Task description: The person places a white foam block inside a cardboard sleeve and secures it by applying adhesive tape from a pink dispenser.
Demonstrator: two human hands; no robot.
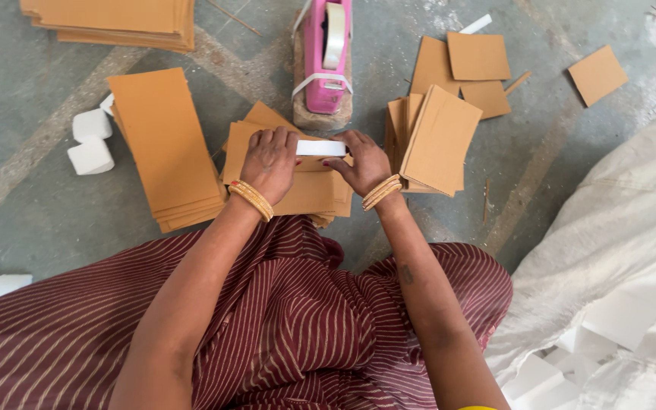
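Note:
My left hand [269,161] and my right hand [366,162] together hold a small white foam block [321,148] by its two ends, above a low stack of brown cardboard sheets [307,191] on the floor in front of my lap. Both wrists wear gold bangles. A pink tape dispenser [326,55] with a roll of tape stands just beyond the hands on a brown base.
A tall stack of long cardboard sheets [162,144] lies to the left, with white foam blocks [90,141] beside it. Upright cardboard pieces [436,139] lean at the right, loose squares [478,57] behind. A white sack [632,220] holds foam pieces at right. More cardboard [115,19] sits top left.

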